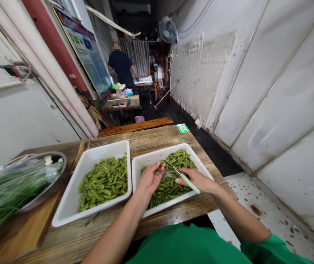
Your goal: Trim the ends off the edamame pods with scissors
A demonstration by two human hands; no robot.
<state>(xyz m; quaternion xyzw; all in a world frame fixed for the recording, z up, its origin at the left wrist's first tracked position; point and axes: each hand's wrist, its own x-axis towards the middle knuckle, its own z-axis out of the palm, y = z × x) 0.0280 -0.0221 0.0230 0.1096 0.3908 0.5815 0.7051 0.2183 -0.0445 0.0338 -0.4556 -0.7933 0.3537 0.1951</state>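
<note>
My left hand (151, 179) is over the right white tub (137, 172), palm turned up and fingers curled together. Whatever those fingers hold, if anything, is too small to make out. In my right hand (197, 179) is a pair of scissors (188, 181) with a pale green handle, seen nearly edge-on. Their thin metal blades point left, with the tip just above my left fingertips. Green edamame pods (180, 159) lie wet under both hands in this tub. More edamame pods (104, 181) fill the left white tub (90, 152), beside it.
A metal basin (60, 176) with bagged green stalks (21, 187) stands at the left on the wooden table (157, 137). A QR-code card (183, 128) lies at the far corner. Beyond are a bench (137, 126), a cluttered table (122, 103) and a person (121, 68).
</note>
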